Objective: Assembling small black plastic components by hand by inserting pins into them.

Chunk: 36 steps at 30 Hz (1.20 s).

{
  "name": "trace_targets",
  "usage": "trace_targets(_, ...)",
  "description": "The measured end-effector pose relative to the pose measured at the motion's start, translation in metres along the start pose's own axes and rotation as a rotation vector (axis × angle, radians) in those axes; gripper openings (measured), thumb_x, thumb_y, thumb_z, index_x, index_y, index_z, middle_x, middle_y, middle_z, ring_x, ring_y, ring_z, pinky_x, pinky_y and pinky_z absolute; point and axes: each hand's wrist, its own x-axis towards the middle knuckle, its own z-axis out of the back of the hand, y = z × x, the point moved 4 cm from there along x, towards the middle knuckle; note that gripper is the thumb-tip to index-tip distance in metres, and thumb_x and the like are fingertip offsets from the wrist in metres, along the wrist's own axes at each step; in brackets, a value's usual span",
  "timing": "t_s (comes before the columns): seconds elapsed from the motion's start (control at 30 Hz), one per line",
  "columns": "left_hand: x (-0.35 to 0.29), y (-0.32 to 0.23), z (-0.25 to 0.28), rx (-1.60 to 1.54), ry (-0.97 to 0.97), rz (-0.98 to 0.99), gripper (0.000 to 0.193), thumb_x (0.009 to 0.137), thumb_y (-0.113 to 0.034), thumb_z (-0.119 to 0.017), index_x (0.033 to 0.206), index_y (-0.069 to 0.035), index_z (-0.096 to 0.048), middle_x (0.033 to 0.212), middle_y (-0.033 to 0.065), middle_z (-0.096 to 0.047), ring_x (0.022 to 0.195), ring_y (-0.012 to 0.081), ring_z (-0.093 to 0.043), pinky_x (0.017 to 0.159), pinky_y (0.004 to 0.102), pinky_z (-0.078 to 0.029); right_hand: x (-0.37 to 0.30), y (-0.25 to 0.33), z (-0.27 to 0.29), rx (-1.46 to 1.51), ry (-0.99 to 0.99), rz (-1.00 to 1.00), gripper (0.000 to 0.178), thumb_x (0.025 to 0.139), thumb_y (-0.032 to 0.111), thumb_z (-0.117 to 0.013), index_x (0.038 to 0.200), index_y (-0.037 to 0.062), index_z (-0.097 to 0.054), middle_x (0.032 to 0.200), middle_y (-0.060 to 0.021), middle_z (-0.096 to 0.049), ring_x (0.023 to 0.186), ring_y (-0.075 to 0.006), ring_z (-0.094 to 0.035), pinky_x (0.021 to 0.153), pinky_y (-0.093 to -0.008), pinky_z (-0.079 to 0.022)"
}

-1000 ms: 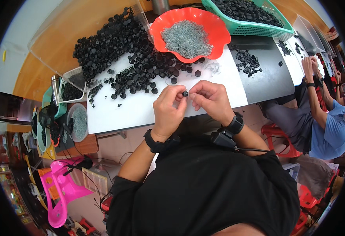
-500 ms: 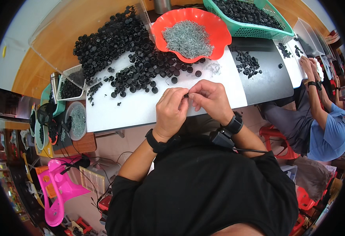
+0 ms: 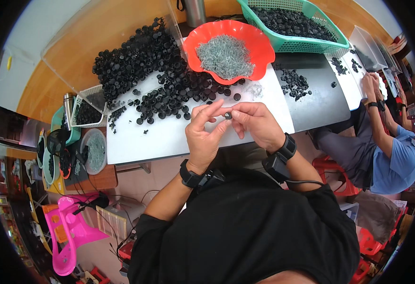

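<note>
A small black plastic part (image 3: 228, 115) is between my two hands above the front of the white work surface. My right hand (image 3: 259, 124) is closed in a pinch, its thumb and fingers on that part. My left hand (image 3: 204, 135) has its thumb and index finger spread apart, their tips right by the part; whether one touches it is hard to tell. Beyond my hands lie loose black round caps (image 3: 162, 115), which run back into a large heap (image 3: 136, 61). A red scalloped bowl (image 3: 265, 52) behind them holds many small silvery screws (image 3: 226, 57).
A green basket (image 3: 302, 46) of black parts stands at the back. Small black pieces (image 3: 295, 84) lie on a dark board (image 3: 328, 106) at right. A clear bin (image 3: 77, 61) stands left of the heap. At far right, a person in a blue shirt (image 3: 397, 158) works.
My left thumb and index finger have spread from their pinch, so the black part now shows. My right hand still pinches it. The view has shifted slightly.
</note>
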Motion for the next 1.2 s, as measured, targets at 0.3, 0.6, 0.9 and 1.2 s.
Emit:
trace_targets(0.3, 0.004, -0.012, -0.003, 0.104, -0.017, -0.091, 0.026, 0.073, -0.003, -0.072, 0.098, -0.004, -0.068, 0.105, 0.0069, -0.058, 0.093, 0.0146, -0.051, 0.073, 0.0250, -0.042, -0.001, -0.005, -0.001, 0.249, 0.036, -0.069, 0.013, 0.091, 0.015, -0.056, 0.092, 0.0026, -0.058, 0.075, -0.0015, -0.058, 0.063, -0.0090, -0.055, 0.053, -0.0230, -0.045)
trace_targets(0.6, -0.001, 0.003, 0.000, -0.185, -0.091, 0.049, 0.012, 0.078, 0.001, -0.068, 0.090, 0.000, -0.068, 0.089, 0.0060, -0.058, 0.083, 0.0125, -0.054, 0.072, 0.0245, -0.043, -0.001, -0.012, -0.009, 0.315, 0.064, -0.033, 0.013, 0.091, 0.012, -0.056, 0.094, -0.0006, -0.057, 0.077, -0.0064, -0.059, 0.064, -0.0123, -0.056, 0.056, -0.0253, -0.047)
trace_targets(0.9, -0.003, -0.009, 0.033, 0.174, -0.174, 0.046, 0.028, 0.071, 0.000, -0.072, 0.099, -0.002, -0.065, 0.085, 0.0032, -0.055, 0.073, 0.0096, -0.052, 0.065, 0.0221, -0.044, -0.001, -0.001, -0.005, 0.195, -0.009, 0.070, 0.009, 0.087, 0.005, -0.058, 0.092, -0.0020, -0.058, 0.079, -0.0067, -0.060, 0.067, -0.0116, -0.057, 0.056, -0.0251, -0.049)
trace_targets(1.2, 0.003, 0.003, 0.056, 0.928, -0.102, 0.111, 0.022, 0.068, -0.012, -0.073, 0.082, -0.004, -0.058, 0.080, 0.0073, -0.052, 0.080, 0.0245, -0.054, 0.065, 0.0368, -0.044, -0.001, 0.000, -0.003, 0.069, -0.093, 0.176, 0.009, 0.086, 0.002, -0.057, 0.093, -0.0032, -0.058, 0.080, -0.0078, -0.061, 0.066, -0.0111, -0.057, 0.055, -0.0240, -0.049)
